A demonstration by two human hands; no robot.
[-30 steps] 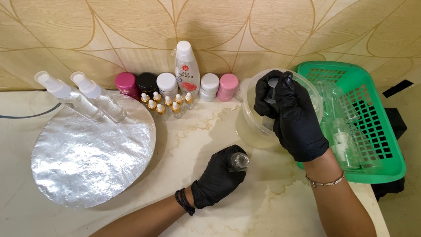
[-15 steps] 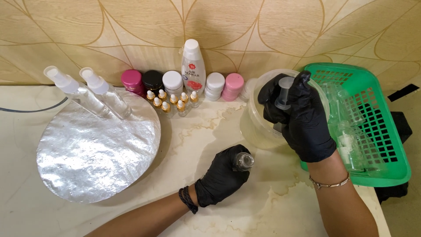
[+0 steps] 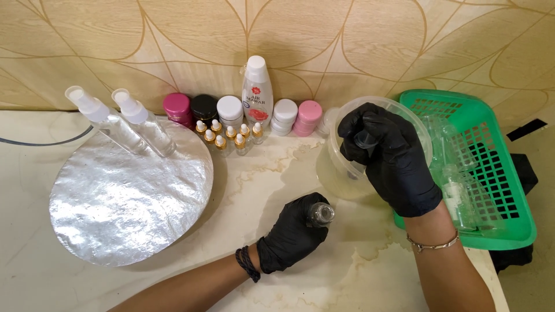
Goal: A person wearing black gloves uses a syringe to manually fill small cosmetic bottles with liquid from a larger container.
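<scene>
Since the earlier frame, your right hand [image 3: 393, 159] had closed further round the sprayer [image 3: 364, 138], so its clear top no longer stood out above the fingers.

Head view: that hand gripped the sprayer over the clear bowl [image 3: 347, 173], beside the green basket [image 3: 509, 231]. Your left hand [image 3: 292, 234] clasped the small open bottle [image 3: 319, 214] upright on the counter [image 3: 324, 277], well apart from the foil disc [image 3: 130, 196]. I judged the step to be fitting the sprayer; the next move called for steadying the bottle and aligning the sprayer with its mouth.
</scene>
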